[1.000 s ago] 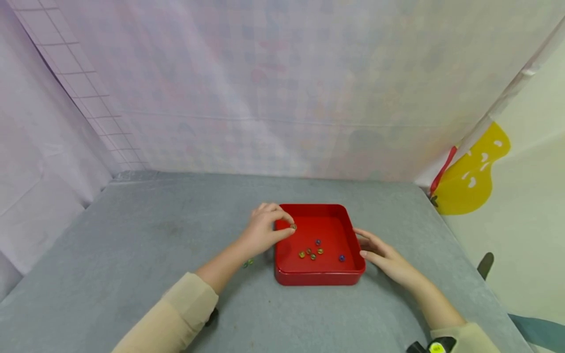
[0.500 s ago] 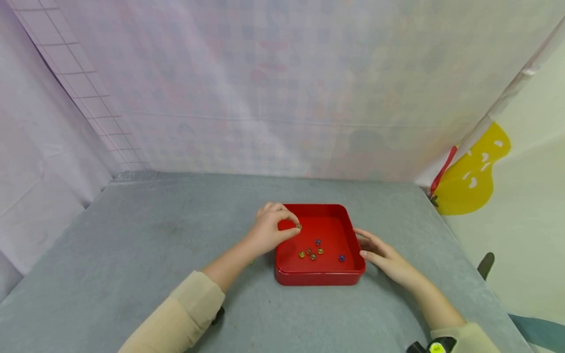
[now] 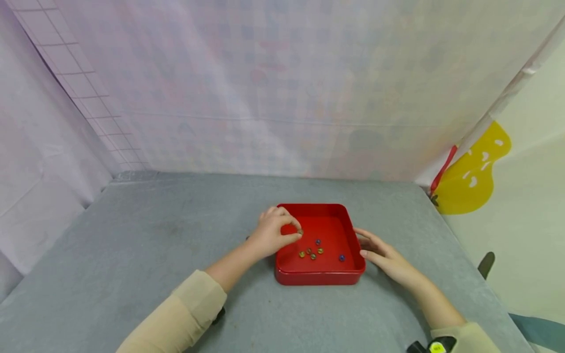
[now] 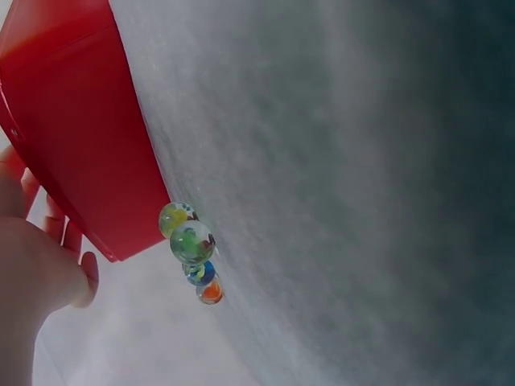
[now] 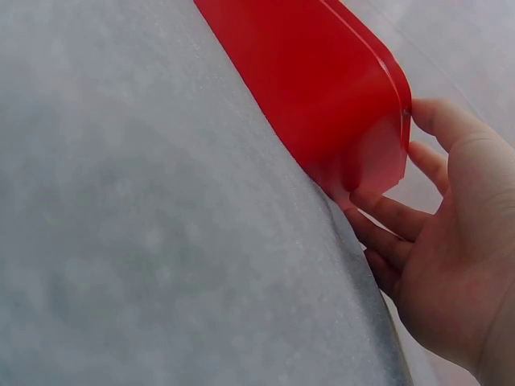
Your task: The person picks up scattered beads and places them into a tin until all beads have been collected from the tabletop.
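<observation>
A square red box [image 3: 320,278] with raised walls stands on the table. My left hand [image 3: 272,232] reaches over its left wall, pinching a small marble [image 3: 300,232] between thumb and index finger. Below it on the box floor lie several marbles, among them a blue marble [image 3: 342,258] at the right and a yellowish marble [image 3: 302,254] at the left. My right hand [image 3: 385,257] rests against the right wall; in the right wrist view its spread fingertips touch the side and the rim.
In the left wrist view, several glass marbles [image 4: 192,242] lie close together on the grey tablecloth [image 4: 322,201] beside the box; my left arm hides most of that spot in the head view. A pale patterned curtain [image 3: 282,98] hangs behind the table.
My left hand has moved right and further over the box with the pinched marble, then dipped slightly. The right hand and the marbles in the box have stayed put.
</observation>
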